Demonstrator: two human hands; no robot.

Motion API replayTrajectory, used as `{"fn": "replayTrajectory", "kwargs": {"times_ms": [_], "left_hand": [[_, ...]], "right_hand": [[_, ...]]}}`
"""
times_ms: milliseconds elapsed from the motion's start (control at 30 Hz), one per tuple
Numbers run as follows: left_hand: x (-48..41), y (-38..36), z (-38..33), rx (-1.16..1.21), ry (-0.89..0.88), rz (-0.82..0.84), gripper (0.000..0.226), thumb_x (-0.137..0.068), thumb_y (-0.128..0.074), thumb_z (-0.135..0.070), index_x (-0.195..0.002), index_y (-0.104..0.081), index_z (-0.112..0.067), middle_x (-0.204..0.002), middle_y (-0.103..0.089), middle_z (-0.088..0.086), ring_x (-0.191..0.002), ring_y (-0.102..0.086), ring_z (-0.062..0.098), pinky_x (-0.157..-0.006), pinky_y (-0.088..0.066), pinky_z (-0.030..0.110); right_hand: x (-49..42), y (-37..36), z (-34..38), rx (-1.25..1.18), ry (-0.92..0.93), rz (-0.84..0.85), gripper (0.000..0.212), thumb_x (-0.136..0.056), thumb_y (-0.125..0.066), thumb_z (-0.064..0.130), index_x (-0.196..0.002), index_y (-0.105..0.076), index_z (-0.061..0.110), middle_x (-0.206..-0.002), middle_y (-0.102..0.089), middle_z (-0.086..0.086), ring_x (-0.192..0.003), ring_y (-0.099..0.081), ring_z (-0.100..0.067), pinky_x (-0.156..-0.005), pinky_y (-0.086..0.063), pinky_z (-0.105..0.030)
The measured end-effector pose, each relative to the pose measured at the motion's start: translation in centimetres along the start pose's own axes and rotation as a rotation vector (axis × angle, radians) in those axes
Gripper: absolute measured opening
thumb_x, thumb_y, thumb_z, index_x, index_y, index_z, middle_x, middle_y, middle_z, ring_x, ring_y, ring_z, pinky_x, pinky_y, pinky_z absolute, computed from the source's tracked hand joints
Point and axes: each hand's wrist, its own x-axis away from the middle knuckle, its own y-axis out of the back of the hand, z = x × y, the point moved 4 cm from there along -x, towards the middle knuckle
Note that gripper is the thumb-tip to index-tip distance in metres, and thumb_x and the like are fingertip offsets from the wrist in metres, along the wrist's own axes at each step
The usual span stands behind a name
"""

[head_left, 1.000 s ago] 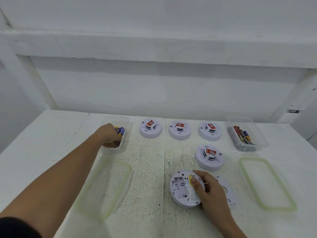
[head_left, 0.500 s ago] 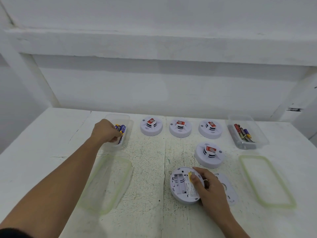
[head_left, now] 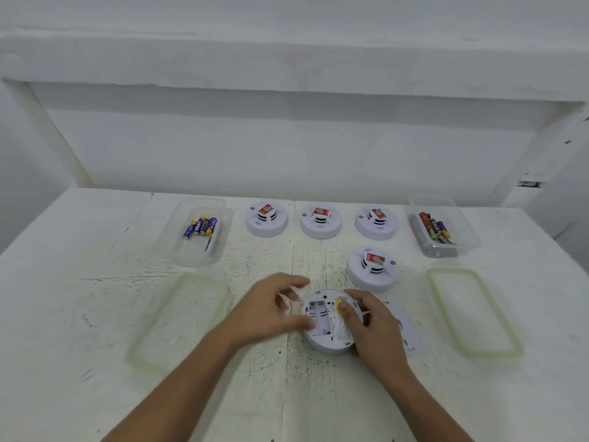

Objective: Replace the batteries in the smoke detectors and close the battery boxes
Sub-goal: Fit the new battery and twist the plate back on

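Overturned smoke detector is noted on the bench, front centre, gripped at its right edge by the right hand. Its open battery bay is exposed, long axis running roughly near-to-far. The left hand is set just left of the bay, fingers curled. Because of motion blur, it cannot be told whether a battery is held.

Makeshift workshop bench, as seen from my own head: my work surface is a scuffed, white-painted plank table against a bare white wall under a heavy ledge, with smoke detectors ranked in a row and batteries sorted into clear tubs.
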Motion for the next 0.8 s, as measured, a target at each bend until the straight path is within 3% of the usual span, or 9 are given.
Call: {"fn": "replayTrajectory", "kwargs": {"times_ms": [100,167,233,300,400,500,633,733,800], "left_hand": [[0.5,-2.8,0.1,0.051,-0.041,0.083,0.085,-0.050,-0.093,-0.038,-0.120,-0.047,-0.051,-0.117,-0.055,-0.022,-0.105,-0.052,-0.008,-0.088,-0.046,0.013],[0.5,-3.5,0.4,0.080,-0.047,0.055,0.097,-0.046,-0.094,-0.039,-0.127,-0.043,-0.048,-0.121,-0.052,-0.024,-0.111,-0.050,-0.008,-0.093,-0.045,0.014],[0.4,-3.9,0.6,0.079,-0.044,0.015,0.103,-0.046,-0.094,-0.039,-0.134,-0.041,-0.042,-0.124,-0.050,-0.025,-0.113,-0.048,-0.010,-0.094,-0.044,0.013],[0.5,-4.1,0.6,0.084,-0.055,-0.036,0.097,-0.048,-0.094,-0.036,-0.129,-0.042,-0.045,-0.120,-0.051,-0.026,-0.110,-0.049,-0.011,-0.088,-0.042,0.009],[0.6,-4.4,0.5,0.091,-0.076,-0.115,0.088,-0.048,-0.094,-0.031,-0.119,-0.045,-0.050,-0.115,-0.056,-0.023,-0.105,-0.052,-0.008,-0.081,-0.042,0.006],[0.5,-4.7,0.7,0.105,-0.059,-0.163,0.087,-0.048,-0.094,-0.029,-0.122,-0.050,-0.042,-0.115,-0.057,-0.022,-0.103,-0.053,-0.007,-0.078,-0.043,0.007],[0.4,-4.8,1.1,0.094,-0.046,-0.186,0.089,-0.047,-0.093,-0.034,-0.125,-0.050,-0.039,-0.114,-0.057,-0.026,-0.104,-0.055,-0.004,-0.078,-0.046,0.012],[0.3,-5.0,1.0,0.083,-0.055,-0.189,0.086,-0.047,-0.092,-0.036,-0.123,-0.051,-0.041,-0.112,-0.059,-0.028,-0.102,-0.057,-0.003,-0.078,-0.047,0.014],[0.3,-5.0,1.0,0.069,-0.053,-0.190,0.087,-0.047,-0.091,-0.039,-0.123,-0.050,-0.042,-0.111,-0.060,-0.025,-0.101,-0.057,-0.002,-0.079,-0.048,0.017]], "right_hand": [[-0.3,0.5,0.8,0.064,0.040,-0.012,0.010,-0.091,-0.058,0.035,-0.101,-0.061,0.035,-0.092,-0.065,0.017,-0.083,-0.060,-0.001,-0.064,-0.042,-0.011],[-0.6,0.6,1.1,0.102,0.053,-0.010,0.017,-0.091,-0.058,0.036,-0.106,-0.063,0.031,-0.093,-0.066,0.016,-0.085,-0.061,0.000,-0.066,-0.042,-0.009],[-0.8,0.6,1.2,0.154,0.065,-0.016,0.029,-0.091,-0.057,0.040,-0.114,-0.064,0.025,-0.100,-0.068,0.010,-0.090,-0.062,-0.005,-0.076,-0.049,-0.018],[-0.9,0.7,1.4,0.243,0.089,-0.019,0.037,-0.092,-0.053,0.043,-0.120,-0.063,0.022,-0.104,-0.070,0.005,-0.093,-0.063,-0.010,-0.082,-0.051,-0.027],[-1.1,1.1,2.1,0.372,0.141,-0.005,0.041,-0.093,-0.049,0.046,-0.120,-0.063,0.019,-0.103,-0.070,0.002,-0.090,-0.063,-0.013,-0.078,-0.051,-0.028],[-2.0,2.3,3.4,0.482,0.203,0.006,0.031,-0.094,-0.053,0.039,-0.109,-0.065,0.015,-0.094,-0.067,-0.001,-0.080,-0.060,-0.014,-0.068,-0.043,-0.022],[-5.5,6.0,5.3,0.446,0.241,-0.034,0.016,-0.093,-0.055,0.022,-0.090,-0.067,0.011,-0.082,-0.066,-0.002,-0.069,-0.059,-0.015,-0.062,-0.040,-0.021],[-10.6,10.0,5.3,0.480,0.275,-0.211,0.016,-0.091,-0.051,0.008,-0.085,-0.066,0.005,-0.079,-0.067,-0.011,-0.072,-0.062,-0.029,-0.067,-0.046,-0.033],[-14.4,12.3,4.3,0.549,0.203,-0.247,0.019,-0.089,-0.048,0.003,-0.092,-0.067,0.002,-0.089,-0.069,-0.015,-0.084,-0.061,-0.032,-0.073,-0.044,-0.031]]}}
